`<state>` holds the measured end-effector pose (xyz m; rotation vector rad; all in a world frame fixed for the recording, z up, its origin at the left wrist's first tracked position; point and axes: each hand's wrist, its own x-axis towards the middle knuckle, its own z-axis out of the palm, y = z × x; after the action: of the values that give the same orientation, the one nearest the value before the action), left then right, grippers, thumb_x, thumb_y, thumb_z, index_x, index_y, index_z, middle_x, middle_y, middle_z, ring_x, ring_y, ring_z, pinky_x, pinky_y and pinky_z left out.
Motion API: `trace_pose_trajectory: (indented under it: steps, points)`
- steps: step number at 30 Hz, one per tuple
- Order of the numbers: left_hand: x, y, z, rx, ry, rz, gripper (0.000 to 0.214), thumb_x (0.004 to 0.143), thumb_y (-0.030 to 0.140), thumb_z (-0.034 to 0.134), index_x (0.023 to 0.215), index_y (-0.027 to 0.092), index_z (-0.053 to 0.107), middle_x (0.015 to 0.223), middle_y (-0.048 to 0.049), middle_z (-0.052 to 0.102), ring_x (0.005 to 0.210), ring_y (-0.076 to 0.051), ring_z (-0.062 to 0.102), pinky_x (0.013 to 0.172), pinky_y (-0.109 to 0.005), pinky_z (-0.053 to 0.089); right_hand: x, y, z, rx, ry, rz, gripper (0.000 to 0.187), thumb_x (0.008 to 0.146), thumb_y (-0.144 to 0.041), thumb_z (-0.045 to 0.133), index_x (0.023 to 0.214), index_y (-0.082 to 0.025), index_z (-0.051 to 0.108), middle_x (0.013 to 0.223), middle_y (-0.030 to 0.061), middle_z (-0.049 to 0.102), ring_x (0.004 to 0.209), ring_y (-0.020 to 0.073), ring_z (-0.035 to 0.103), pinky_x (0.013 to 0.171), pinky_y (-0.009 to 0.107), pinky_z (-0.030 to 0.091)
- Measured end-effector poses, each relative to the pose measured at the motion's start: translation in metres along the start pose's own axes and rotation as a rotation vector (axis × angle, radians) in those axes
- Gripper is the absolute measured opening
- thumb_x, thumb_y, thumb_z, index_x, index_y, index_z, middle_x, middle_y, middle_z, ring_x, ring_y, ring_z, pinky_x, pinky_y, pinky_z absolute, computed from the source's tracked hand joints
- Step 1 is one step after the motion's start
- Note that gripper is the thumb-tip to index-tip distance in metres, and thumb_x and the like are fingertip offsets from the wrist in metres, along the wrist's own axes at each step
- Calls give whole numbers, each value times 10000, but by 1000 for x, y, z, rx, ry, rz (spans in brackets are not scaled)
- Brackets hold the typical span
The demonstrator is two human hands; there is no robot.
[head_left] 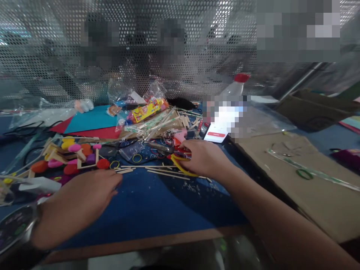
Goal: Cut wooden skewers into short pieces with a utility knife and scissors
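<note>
yel scissor handles [178, 167], blue tbl [157, 210]

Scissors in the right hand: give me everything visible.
The scissors have a yellow plastic-looking handle loop, with red showing beside it, and dull grey, metal-looking blades pointing left as pictured. The right hand grips the handles, hiding part of them. They are over the cluttered blue tabletop, by thin wooden sticks. Blur hides whether the blades are parted or touch anything.

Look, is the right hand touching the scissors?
Touching. The head view shows the right hand closed over the yellow handle of the scissors, with no gap between them.
</note>
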<state>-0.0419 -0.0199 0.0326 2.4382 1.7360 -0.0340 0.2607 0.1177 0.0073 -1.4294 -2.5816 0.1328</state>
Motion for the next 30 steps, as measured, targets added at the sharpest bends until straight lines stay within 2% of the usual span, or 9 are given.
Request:
trace_pose_trajectory:
  steps: [2, 4, 9, 14, 18, 23, 26, 30]
  points:
    - [-15, -9, 4, -1, 2, -20, 307, 880, 225, 472, 1058, 236, 723, 1068, -86, 753, 928, -257, 716, 822, -411, 537, 0, 2, 1, 21, -6, -22, 252, 843, -465, 666, 858, -213, 658, 885, 80, 743, 753, 231, 632, 582, 315, 308]
    - [-24, -13, 5, 6, -5, -37, 318, 871, 219, 470, 1063, 249, 722, 1094, -87, 762, 961, -274, 730, 810, -414, 548, 1, 3, 1, 41, -2, -31, 251, 834, -461, 670, 861, -212, 663, 867, 83, 737, 732, 229, 618, 576, 319, 296]
    - [-28, -6, -2, -16, -13, -43, 295, 908, 260, 427, 840, 239, 713, 878, -83, 746, 776, -255, 713, 667, -369, 532, 2, 1, -2, 93, 52, -25, 288, 855, -485, 642, 876, -199, 678, 821, 90, 715, 686, 217, 589, 586, 327, 303]
    - [-26, 7, -3, 9, -31, -60, 323, 935, 208, 371, 870, 211, 687, 862, -85, 719, 726, -231, 671, 677, -366, 497, 1, -2, -2, 155, 89, -56, 319, 860, -504, 641, 888, -189, 685, 812, 84, 716, 693, 212, 592, 593, 321, 296]
    - [-7, 32, -6, -46, -98, 26, 301, 962, 199, 366, 857, 204, 648, 877, -68, 693, 777, -219, 648, 716, -364, 469, 1, -4, 0, 191, 102, -86, 304, 849, -478, 659, 935, -189, 694, 833, 74, 729, 708, 207, 601, 602, 314, 296]
    - [27, 68, -1, -94, -127, 202, 201, 956, 168, 449, 849, 205, 616, 854, -29, 683, 764, -192, 609, 698, -327, 442, 2, -5, 0, 220, 99, -89, 272, 849, -443, 662, 953, -194, 700, 823, 71, 724, 704, 202, 609, 610, 311, 305]
    - [43, 72, 5, -93, -117, 221, 166, 956, 164, 484, 880, 206, 625, 879, -17, 692, 791, -179, 628, 708, -306, 455, 4, -2, 0, 229, 103, -77, 276, 843, -445, 671, 955, -195, 696, 805, 67, 718, 699, 206, 607, 606, 313, 300]
    - [61, 59, 6, -53, -51, 176, 209, 1008, 226, 458, 923, 201, 647, 908, -27, 688, 823, -179, 653, 743, -309, 494, 6, 2, 1, 240, 124, -65, 283, 849, -468, 662, 943, -202, 676, 826, 71, 725, 725, 219, 615, 618, 323, 308]
